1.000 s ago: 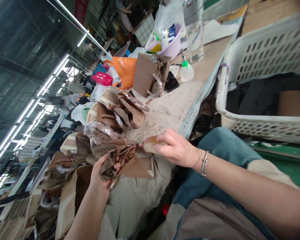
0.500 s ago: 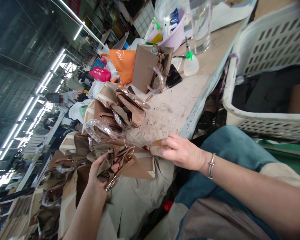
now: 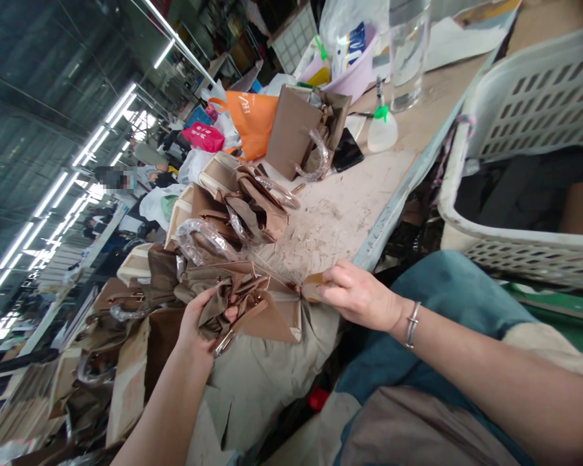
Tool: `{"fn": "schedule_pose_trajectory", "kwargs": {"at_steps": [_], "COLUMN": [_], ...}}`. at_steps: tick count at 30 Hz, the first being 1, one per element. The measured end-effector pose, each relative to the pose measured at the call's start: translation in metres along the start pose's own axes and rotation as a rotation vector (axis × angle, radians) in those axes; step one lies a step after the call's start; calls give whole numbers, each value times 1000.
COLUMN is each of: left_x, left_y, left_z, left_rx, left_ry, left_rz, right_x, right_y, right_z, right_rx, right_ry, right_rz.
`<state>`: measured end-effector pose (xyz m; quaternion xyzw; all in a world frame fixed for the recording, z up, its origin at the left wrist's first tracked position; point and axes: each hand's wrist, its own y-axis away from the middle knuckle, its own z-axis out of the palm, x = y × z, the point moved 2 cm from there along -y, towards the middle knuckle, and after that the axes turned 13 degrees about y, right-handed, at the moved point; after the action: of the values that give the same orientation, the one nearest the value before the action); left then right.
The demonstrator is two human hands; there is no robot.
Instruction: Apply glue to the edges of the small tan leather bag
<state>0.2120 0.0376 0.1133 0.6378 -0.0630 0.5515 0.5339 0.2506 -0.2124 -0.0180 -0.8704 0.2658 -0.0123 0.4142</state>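
Nearest, the seated person's teal trouser leg (image 3: 451,304) shows beside the right forearm, which carries a metal bracelet (image 3: 412,325) at the wrist. The left hand (image 3: 199,323) is closed around bunched brown lining of an open brown bag (image 3: 274,318), some fingertips showing among the folds. The right hand (image 3: 354,294) pinches a small amber container (image 3: 311,287) between thumb and fingers, its narrow end at the bag's edge; whether it touches cannot be told. The bag lies tilted above pale cloth (image 3: 272,369), at the near edge of the worktable (image 3: 340,207).

To the left and just beyond, further brown bags (image 3: 267,213) are crowded together, handles wrapped in clear plastic. A white slatted basket (image 3: 515,236) stands to the right, dark material inside.

Farther along the table: an upright brown bag (image 3: 291,129), a black phone-like slab (image 3: 347,152), a green-collared squeeze bottle (image 3: 383,134), a clear bottle (image 3: 408,77) and a lilac basin (image 3: 357,81). An orange bag (image 3: 252,123) and a pink bag (image 3: 204,137) sit to their left. Lit ceiling tubes (image 3: 121,103) recede beyond.
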Motion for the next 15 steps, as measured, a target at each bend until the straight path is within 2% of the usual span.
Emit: {"fn": "schedule_pose_trajectory", "kwargs": {"at_steps": [2,6,8,12,15], "left_x": [0,0,0,0,0], "left_y": [-2,-1,-1,-1,-1], "left_z": [-3,-6,-7,-7,-6], "left_rx": [-43,-75,-87,-107,-109], "left_ry": [-26,-107,-130,-143,-115], "left_rz": [3,5,-17,-35,19], "right_x": [0,4,4,0,-5], "right_y": [2,-2,-5,-5,1], "right_z": [0,-4,-6,-4,-3], "right_rx": [1,123,155,72,26], "right_ry": [-29,-82,-53,32,69], "right_rz": [10,62,37,-63,-111]}}
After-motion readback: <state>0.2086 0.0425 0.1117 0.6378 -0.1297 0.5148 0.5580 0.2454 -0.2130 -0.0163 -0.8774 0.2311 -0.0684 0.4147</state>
